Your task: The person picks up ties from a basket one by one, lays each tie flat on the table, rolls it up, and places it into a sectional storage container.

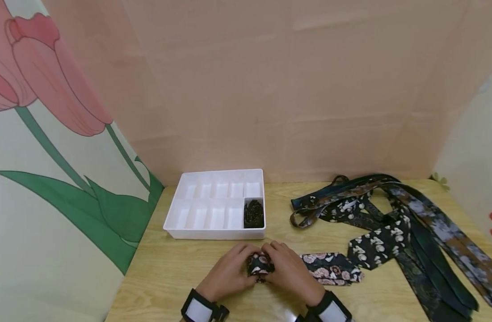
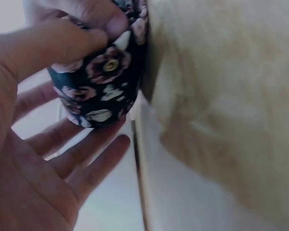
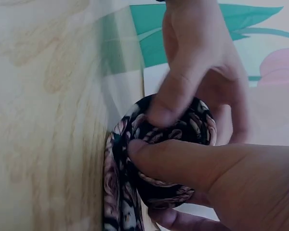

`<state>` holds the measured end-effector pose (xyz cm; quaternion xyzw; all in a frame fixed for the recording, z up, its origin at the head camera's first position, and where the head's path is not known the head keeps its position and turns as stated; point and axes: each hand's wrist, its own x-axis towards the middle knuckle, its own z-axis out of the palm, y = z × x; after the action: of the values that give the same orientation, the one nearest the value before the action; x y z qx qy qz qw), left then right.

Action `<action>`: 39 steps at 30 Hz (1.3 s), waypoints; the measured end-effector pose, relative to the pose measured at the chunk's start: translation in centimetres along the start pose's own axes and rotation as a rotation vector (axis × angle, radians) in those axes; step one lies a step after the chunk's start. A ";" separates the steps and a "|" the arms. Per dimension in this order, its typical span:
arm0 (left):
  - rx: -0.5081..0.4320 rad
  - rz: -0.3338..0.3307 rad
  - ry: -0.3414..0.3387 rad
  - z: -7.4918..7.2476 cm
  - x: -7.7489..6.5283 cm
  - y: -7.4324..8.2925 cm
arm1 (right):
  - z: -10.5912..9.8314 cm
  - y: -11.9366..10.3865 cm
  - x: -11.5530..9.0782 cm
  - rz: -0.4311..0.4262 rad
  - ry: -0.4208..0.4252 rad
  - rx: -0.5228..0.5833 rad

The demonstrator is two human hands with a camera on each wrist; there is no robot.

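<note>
Both hands work on a dark floral necktie coiled into a thick roll [image 1: 260,264] at the table's front. The left hand [image 1: 231,270] holds the roll from the left, its thumb on the near side; in the left wrist view its other fingers [image 2: 94,156] spread along the far side. From the right, the right hand [image 1: 292,270] grips the same roll. In the right wrist view both thumbs press on the coil's spiral end [image 3: 159,134], with the right thumb [image 3: 183,161] below the left. The unrolled tail [image 1: 332,268] of the necktie lies flat on the table to the right.
A white divided tray [image 1: 213,234] stands behind the hands; its near right compartment holds a rolled dark necktie [image 1: 254,214]. Several loose patterned neckties [image 1: 378,243] lie heaped on the right. A brown-papered wall [image 1: 286,98] rises behind the wooden table [image 1: 149,277].
</note>
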<state>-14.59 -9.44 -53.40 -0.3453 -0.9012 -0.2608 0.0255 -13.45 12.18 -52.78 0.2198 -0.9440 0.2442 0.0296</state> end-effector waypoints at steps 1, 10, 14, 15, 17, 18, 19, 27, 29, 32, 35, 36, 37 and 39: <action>0.003 0.007 -0.002 0.0 0.0 0.0 | 0.0 0.1 0.0 -0.001 -0.004 0.000; 0.015 0.001 -0.008 0.2 0.2 0.4 | -0.4 0.6 -0.2 0.007 -0.042 0.010; 0.018 0.007 -0.009 0.2 0.2 0.5 | -0.4 0.7 -0.2 0.015 -0.068 0.005; 0.033 0.012 -0.003 0.2 0.2 0.5 | -0.4 0.7 -0.1 0.017 -0.073 0.016; 0.063 0.021 0.013 0.0 0.3 0.5 | -0.4 0.7 -0.1 0.011 -0.071 0.029; 0.071 0.020 0.014 0.0 0.4 0.6 | -0.4 0.7 -0.1 0.008 -0.071 0.028; 0.072 0.019 0.010 0.0 0.4 0.6 | -0.4 0.6 -0.2 0.005 -0.067 0.025; 0.045 0.018 -0.014 0.2 0.2 0.7 | -0.7 0.7 -0.2 -0.010 -0.056 0.029; 0.060 0.019 -0.003 0.2 0.2 0.7 | -0.9 0.7 -0.1 -0.002 -0.078 0.068; 0.045 0.017 -0.019 0.2 0.2 0.7 | -1.1 1.0 -0.2 0.019 -0.112 0.086; 0.008 0.012 -0.040 0.5 0.2 0.7 | -1.2 1.3 -0.4 0.026 -0.139 0.066; 0.001 0.019 -0.037 0.5 0.3 0.7 | -1.2 1.3 -0.4 0.024 -0.144 0.069; 0.000 0.026 -0.033 0.6 0.3 0.7 | -1.3 1.3 -0.4 0.018 -0.150 0.071; 0.006 0.033 -0.021 0.6 0.4 0.7 | -1.5 1.1 -0.4 0.004 -0.150 0.067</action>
<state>-14.39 -8.45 -53.48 -0.3627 -0.8964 -0.2539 0.0213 -13.67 13.95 -52.03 0.2362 -0.9353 0.2587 -0.0492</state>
